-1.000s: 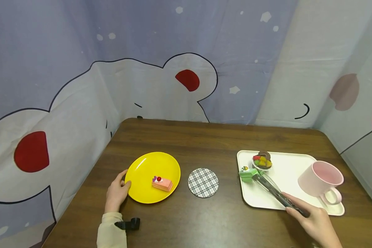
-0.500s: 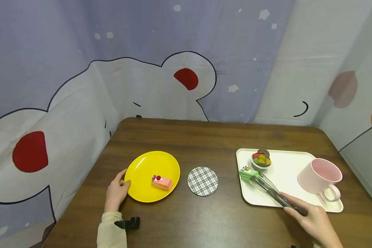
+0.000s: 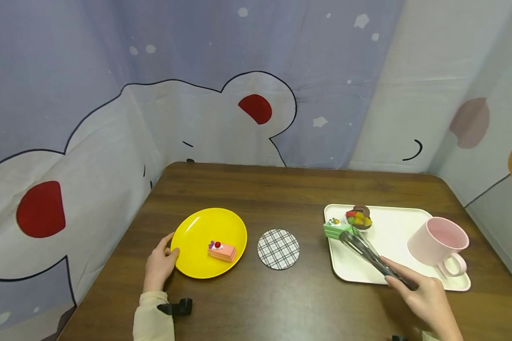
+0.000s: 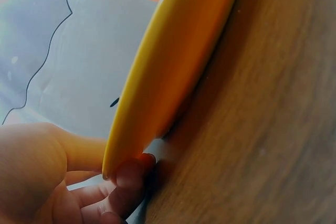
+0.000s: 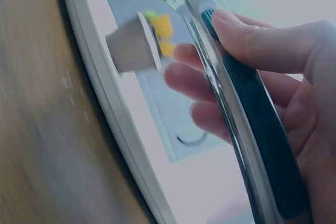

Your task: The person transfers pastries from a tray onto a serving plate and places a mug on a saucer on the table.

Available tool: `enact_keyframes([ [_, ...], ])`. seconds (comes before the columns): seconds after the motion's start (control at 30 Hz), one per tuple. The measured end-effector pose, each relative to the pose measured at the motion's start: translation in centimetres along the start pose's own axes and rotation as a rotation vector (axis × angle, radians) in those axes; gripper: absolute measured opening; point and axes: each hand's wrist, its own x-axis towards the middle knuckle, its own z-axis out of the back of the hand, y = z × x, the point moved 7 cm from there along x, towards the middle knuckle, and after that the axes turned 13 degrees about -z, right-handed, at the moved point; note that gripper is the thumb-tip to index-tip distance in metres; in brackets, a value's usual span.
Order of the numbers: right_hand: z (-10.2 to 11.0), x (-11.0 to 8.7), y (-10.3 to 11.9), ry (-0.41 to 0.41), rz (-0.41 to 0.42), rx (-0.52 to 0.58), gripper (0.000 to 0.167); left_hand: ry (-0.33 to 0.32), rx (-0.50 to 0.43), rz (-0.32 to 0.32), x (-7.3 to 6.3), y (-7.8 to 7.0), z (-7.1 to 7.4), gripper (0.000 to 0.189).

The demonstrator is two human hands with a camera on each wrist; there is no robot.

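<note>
1. Right hand [image 3: 428, 291] grips tongs [image 3: 373, 259] by the handles.
2. Left hand [image 3: 159, 266] pinches yellow plate [image 3: 194, 255] at left rim; pink cake slice [image 3: 223, 253] on it.
3. Tongs' tips at green cake slice [image 3: 334, 231], at left edge of white tray [image 3: 403, 227].
4. Fruit cup [image 3: 359, 219] just beyond.

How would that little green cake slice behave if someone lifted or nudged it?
The green cake slice probably wouldn't roll, since its sides look flat. It looks much smaller than the pink mug, so it's likely light. With the tongs at just one end of it, it may swivel or droop when lifted.
</note>
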Motion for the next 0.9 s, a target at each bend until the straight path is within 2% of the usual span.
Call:
enact_keyframes([
  [0.17,-2.5,0.8,2.5,0.006,0.085,0.005,0.052,-0.009,0.001,0.014,-0.1,0.1,0.0,0.054],
  [0.33,-5.8,1.2,5.5,0.087,0.173,-0.002,0.05,-0.003,0.001,0.008,-0.1,0.0,0.0,0.054],
  [0.47,-7.5,1.5,7.2,0.138,0.233,0.011,0.049,0.005,-0.006,0.002,0.0,-0.1,0.0,0.054],
  [0.63,-8.2,2.3,9.1,0.153,0.295,0.047,0.048,0.008,-0.008,0.01,-0.2,0.1,0.0,0.054],
  [0.9,-8.5,3.7,11.3,0.129,0.384,0.071,0.049,0.004,-0.009,0.01,-0.1,0.0,0.0,0.054],
])
